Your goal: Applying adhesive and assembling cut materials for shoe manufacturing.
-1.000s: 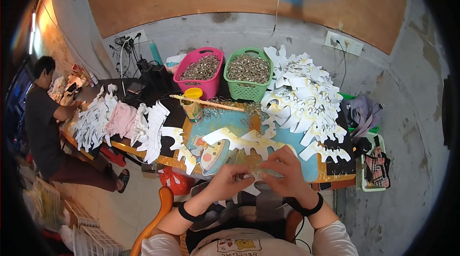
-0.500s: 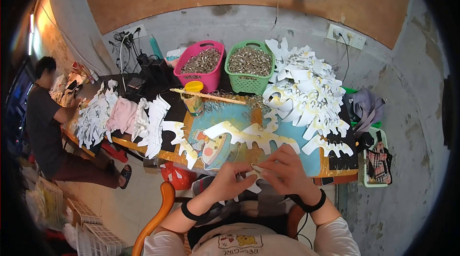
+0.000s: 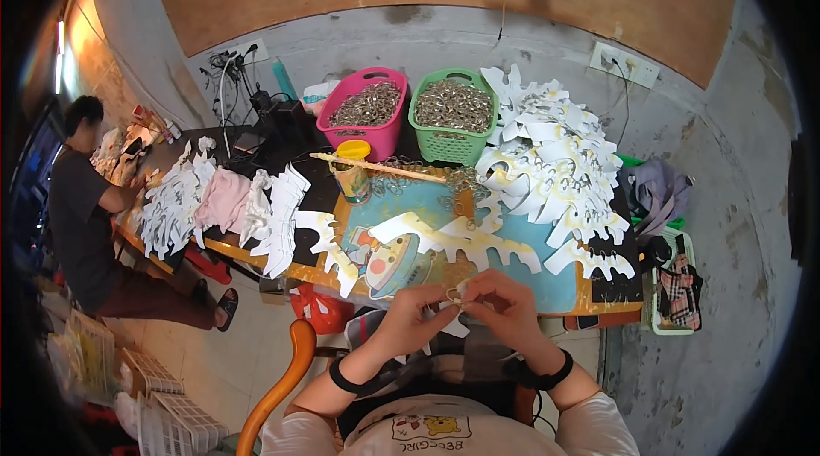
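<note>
Close to my body, at the table's front edge, both hands meet around a small metal ring point(image 3: 453, 295). My left hand point(image 3: 413, 318) pinches the ring's left side between thumb and fingers. My right hand point(image 3: 500, 309) is closed at its right side, with a small pale bit between the fingertips that I cannot make out. Below the hands a piece of white notched card point(image 3: 456, 327) shows, mostly hidden. Just beyond them a long white notched card strip with yellow stains point(image 3: 461, 242) lies on the table, beside a flat cartoon boat picture point(image 3: 395, 265).
Pink point(image 3: 398, 125) and green point(image 3: 452, 147) baskets of metal rings stand at the back. A stick point(image 3: 376, 166) rests across a yellow-lidded can point(image 3: 352, 176). White cards point(image 3: 547, 157) pile up at right; more lie left. A person point(image 3: 85, 217) works at far left.
My fingers have shifted slightly and the ring now shows more plainly between them. My right hand has moved down a little. The view has shifted slightly.
</note>
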`<state>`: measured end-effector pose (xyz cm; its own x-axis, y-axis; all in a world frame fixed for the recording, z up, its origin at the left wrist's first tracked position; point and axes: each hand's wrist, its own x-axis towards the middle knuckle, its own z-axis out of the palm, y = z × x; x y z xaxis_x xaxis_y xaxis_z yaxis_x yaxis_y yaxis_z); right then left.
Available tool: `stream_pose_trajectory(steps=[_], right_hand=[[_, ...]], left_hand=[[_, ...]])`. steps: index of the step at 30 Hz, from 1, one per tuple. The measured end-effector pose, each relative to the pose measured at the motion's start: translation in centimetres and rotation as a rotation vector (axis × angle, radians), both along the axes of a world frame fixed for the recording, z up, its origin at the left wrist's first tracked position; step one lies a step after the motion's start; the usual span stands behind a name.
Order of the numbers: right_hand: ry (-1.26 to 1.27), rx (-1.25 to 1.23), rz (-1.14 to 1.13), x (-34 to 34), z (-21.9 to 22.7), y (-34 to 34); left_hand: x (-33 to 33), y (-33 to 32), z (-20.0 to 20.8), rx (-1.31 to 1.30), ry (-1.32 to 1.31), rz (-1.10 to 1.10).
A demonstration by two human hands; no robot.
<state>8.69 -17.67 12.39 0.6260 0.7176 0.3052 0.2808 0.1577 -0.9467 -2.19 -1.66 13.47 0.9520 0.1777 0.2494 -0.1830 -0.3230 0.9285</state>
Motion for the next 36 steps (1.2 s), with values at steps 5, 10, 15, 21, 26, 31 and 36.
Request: stream_pose_trajectory(steps=[5, 10, 15, 21, 26, 31, 36], right_hand=[[-0.564, 0.023, -0.006, 0.2, 0.2, 0.2], [-0.768, 0.027, -0.066, 0.8, -0.4, 0.2], [-0.862, 0.025, -0.015, 0.6, -0.8, 1.4], [-0.646, -0.155, 0.046, -0.7, 1.6, -0.2], [-0.368, -0.094, 0.322, -0.9, 1.4, 1.0], [-0.206, -0.087, 0.39, -0.2, 0.3, 1.2], [0.249, 0.044, 0.456, 2.4, -4.7, 0.1]], left_hand=[[-0.1, 0.3, -1.4, -0.197, 0.097, 0.002], [-0.1, 0.5, -1.9, -0.558, 0.041, -0.08], [-0.2, 1.6, -2.1, -0.06, 0.017, 0.028], [0.9, 1.9, -4.6, 0.057, -0.128, 0.002], [-0.4, 2.5, -4.3, -0.088, -0.061, -0.021], [-0.1, 2.1, -4.5, -0.198, -0.148, -0.043], [-0.3, 2.2, -4.6, -0.288, -0.257, -0.149]])
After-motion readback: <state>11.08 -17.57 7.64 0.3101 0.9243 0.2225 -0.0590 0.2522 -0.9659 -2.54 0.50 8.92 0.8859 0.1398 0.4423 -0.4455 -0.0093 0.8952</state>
